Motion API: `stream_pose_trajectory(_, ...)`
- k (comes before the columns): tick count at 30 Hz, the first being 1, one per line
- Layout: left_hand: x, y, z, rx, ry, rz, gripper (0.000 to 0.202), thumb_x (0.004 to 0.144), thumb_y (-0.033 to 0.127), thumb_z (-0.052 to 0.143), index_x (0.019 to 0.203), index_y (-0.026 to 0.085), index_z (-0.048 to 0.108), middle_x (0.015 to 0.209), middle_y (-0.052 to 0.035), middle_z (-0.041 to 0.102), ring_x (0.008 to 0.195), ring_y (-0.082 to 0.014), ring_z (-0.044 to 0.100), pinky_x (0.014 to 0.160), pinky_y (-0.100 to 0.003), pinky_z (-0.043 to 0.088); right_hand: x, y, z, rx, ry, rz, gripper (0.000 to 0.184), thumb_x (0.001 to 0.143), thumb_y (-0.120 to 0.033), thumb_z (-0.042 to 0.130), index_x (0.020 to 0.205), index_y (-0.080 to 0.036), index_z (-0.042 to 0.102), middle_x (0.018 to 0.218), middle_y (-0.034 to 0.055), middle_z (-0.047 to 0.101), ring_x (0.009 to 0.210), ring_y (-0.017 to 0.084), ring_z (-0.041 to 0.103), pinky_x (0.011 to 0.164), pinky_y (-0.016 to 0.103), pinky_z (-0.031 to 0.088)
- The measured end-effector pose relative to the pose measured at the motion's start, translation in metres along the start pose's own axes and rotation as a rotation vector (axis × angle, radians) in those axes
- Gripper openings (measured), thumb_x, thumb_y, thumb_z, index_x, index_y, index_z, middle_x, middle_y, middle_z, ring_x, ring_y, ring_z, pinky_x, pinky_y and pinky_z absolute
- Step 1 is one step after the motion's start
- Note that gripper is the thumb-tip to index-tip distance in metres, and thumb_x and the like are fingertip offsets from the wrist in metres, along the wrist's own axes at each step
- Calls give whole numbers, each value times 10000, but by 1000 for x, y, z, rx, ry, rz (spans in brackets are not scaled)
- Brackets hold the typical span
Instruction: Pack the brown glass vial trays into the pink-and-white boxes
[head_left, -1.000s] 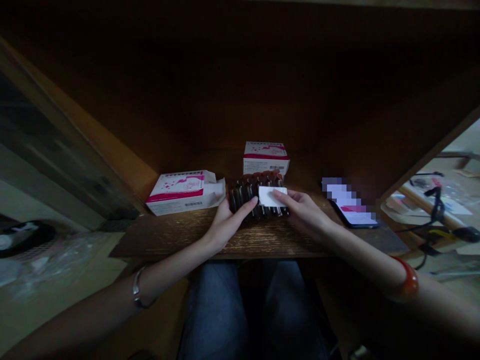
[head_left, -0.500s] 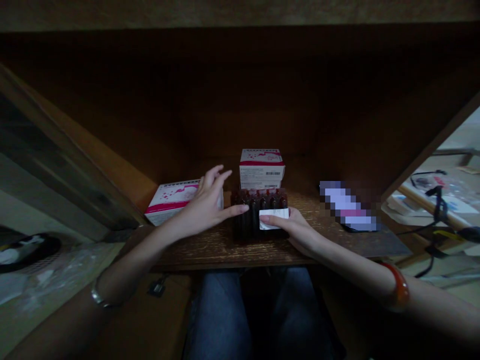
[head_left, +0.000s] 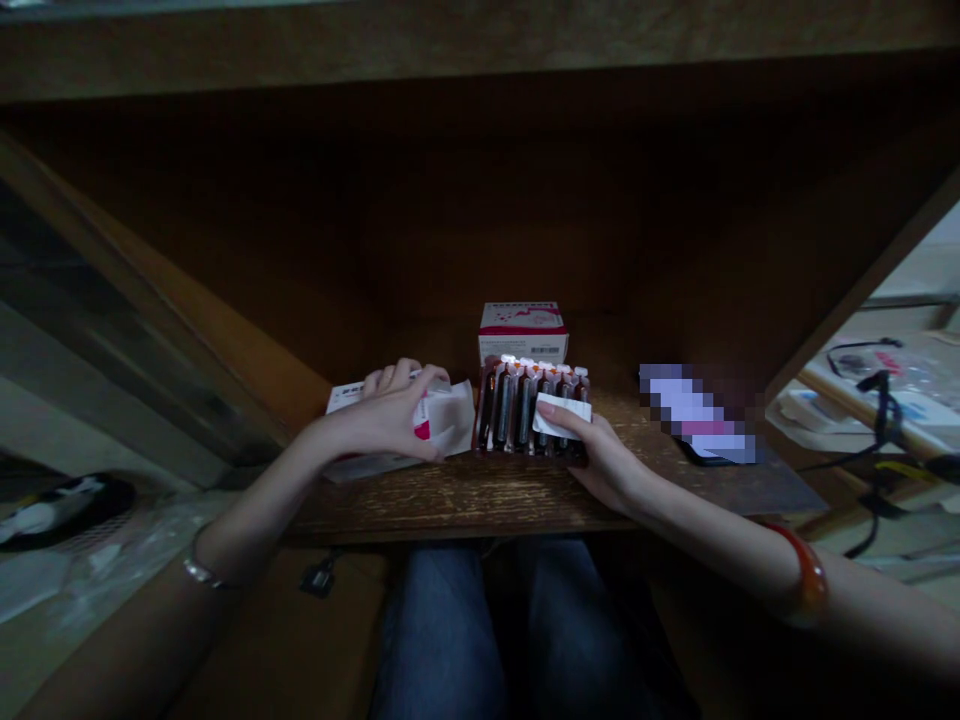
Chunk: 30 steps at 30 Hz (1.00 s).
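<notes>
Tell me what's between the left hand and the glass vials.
In the head view, the open white end flap of the white-and-pink carton lies there; the left hand grips that carton, and the flap sits right beside the glass vials.

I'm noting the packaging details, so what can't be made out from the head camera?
In the head view:
The phone: its screen is pixelated, so nothing on it can be read.
The white-and-pink carton: the left hand covers much of it.
The rear carton: its print is too small, and the tray of dark vials hides its lower part.
The vials: their contents are too dark to identify.
The white slip: any print is too small, and the right hand covers part of it.
</notes>
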<state>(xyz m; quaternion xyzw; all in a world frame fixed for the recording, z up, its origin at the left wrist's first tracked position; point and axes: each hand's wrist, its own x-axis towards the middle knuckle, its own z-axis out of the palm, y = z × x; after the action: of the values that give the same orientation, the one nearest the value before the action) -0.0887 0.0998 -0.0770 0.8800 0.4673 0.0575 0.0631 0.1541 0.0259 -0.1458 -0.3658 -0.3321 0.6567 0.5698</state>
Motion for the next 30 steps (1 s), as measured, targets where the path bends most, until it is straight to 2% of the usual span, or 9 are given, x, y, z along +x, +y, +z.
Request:
stream_pose_trajectory(4, -13, 39, 9, 223, 126, 54, 1039, 564, 500, 772, 1446, 144, 355, 1329, -215, 384, 1252, -436, 377, 1068, -568, 264, -6, -9, 5, -48, 100, -139, 417, 644, -346, 853, 992, -158, 722, 1029, 66, 768, 969, 238, 708, 913, 359, 527)
stream_pose_trajectory(7, -22, 63, 15, 250, 229, 112, 1086, 578, 498, 771, 1466, 114, 279, 1360, -237, 360, 1273, -440, 362, 1080, -565, 259, -10, -13, 6, -127, 201, -246, 462, 608, -356, 875, 988, -155, 706, 1011, 71, 768, 950, 253, 709, 885, 379, 537)
stream_pose_trajectory(10, -26, 76, 19, 243, 334, 115, 1045, 627, 464, 741, 1468, 104, 236, 1364, -245, 367, 1271, -431, 374, 1065, -575, 274, -14, -15, 8, -222, 231, -276, 474, 583, -379, 881, 961, -159, 700, 986, 72, 771, 935, 266, 711, 857, 390, 548)
stream_pose_trajectory(14, -24, 76, 23, 280, 434, 107, 1062, 650, 404, 721, 1496, 123, 144, 1407, -250, 325, 1305, -440, 341, 1059, -597, 270, -18, -17, 12, -328, 190, -249, 489, 573, -384, 880, 969, -162, 698, 1006, 84, 769, 972, 283, 706, 869, 402, 549)
stream_pose_trajectory(22, -27, 78, 31, 349, 458, 257, 953, 700, 246, 636, 1494, 89, 134, 1410, -264, 336, 1354, -415, 304, 1097, -550, 256, -15, -15, 8, -344, 98, -250, 498, 636, -394, 845, 1048, -166, 686, 1092, 95, 751, 1016, 274, 697, 913, 404, 537)
stream_pose_trajectory(27, -26, 80, 31, 327, 472, 260, 967, 704, 259, 638, 1508, 139, 115, 1421, -243, 349, 1355, -404, 323, 1089, -539, 266, -13, -18, 5, -287, 96, -187, 497, 608, -381, 862, 1027, -162, 706, 1054, 92, 763, 1006, 273, 704, 887, 398, 553)
stream_pose_trajectory(30, -26, 81, 32, 298, 499, 276, 950, 707, 315, 652, 1500, 141, 159, 1420, -233, 358, 1345, -400, 336, 1095, -530, 259, -13, -21, 5, -259, 82, -164, 469, 614, -364, 862, 1011, -165, 714, 1049, 85, 765, 997, 265, 705, 908, 399, 540)
